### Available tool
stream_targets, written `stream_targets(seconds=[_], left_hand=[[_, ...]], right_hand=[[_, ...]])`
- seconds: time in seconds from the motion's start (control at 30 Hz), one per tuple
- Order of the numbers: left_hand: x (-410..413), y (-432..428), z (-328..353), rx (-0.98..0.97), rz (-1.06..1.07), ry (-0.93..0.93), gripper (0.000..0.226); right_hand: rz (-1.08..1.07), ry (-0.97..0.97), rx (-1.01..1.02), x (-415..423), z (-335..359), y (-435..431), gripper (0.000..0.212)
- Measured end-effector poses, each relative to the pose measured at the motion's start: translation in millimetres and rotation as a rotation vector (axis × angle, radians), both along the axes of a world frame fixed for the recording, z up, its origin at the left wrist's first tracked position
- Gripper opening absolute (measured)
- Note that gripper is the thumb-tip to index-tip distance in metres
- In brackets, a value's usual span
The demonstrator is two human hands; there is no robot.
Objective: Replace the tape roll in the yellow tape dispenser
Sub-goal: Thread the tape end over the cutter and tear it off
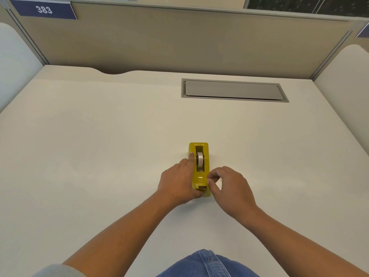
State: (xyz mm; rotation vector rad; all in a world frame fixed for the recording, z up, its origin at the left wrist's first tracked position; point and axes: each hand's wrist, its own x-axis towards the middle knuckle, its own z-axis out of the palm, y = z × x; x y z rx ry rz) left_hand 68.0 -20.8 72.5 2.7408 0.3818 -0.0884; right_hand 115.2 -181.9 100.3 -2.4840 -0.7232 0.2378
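bracing the yellow tape dispenser (pixel 200 177) near the middle of the white counter (pixel 99 156), the left hand (pixel 178 182) clamps along its left side, forefinger laid up beside the well and thumb tucked round the near end by the cutter. the right hand (pixel 229 184) rests at the right flank with fingers curled and thumb and forefinger pinched narrow; whether they hold a tape end, i cannot tell. the tape roll (pixel 199 159) sits upright in the well, still seated. the body looks weighted and stiff, glossy enough to slip, so steadying it by the sides seems right. the roll looks light; i'd take it by its rim and lift straight up, clear of the blade.
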Motion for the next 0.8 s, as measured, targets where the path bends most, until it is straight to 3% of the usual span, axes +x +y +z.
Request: stream_targets(seconds=[0.3, 0.43, 0.57, 0.7, 0.8], left_hand=[[0, -1, 3, -0.004, 0.005, 0.019, 0.121], [0, -2, 4, -0.022, 0.006, 0.015, 0.119], [0, -1, 3, -0.021, 0.004, 0.015, 0.118], [0, -1, 2, -0.020, 0.006, 0.014, 0.119], [0, -2, 2, -0.020, 0.008, 0.015, 0.119]], right_hand=[[-0.124, 0.236, -0.103, 14, 5, 20, 0.011], [-0.165, 0.370, -0.171, 20, 5, 25, 0.029], [-0.251, 0.519, -0.110, 24, 6, 34, 0.040], [-0.318, 0.636, -0.033, 26, 5, 36, 0.028], [-0.362, 0.687, 0.014, 27, 5, 34, 0.034]])
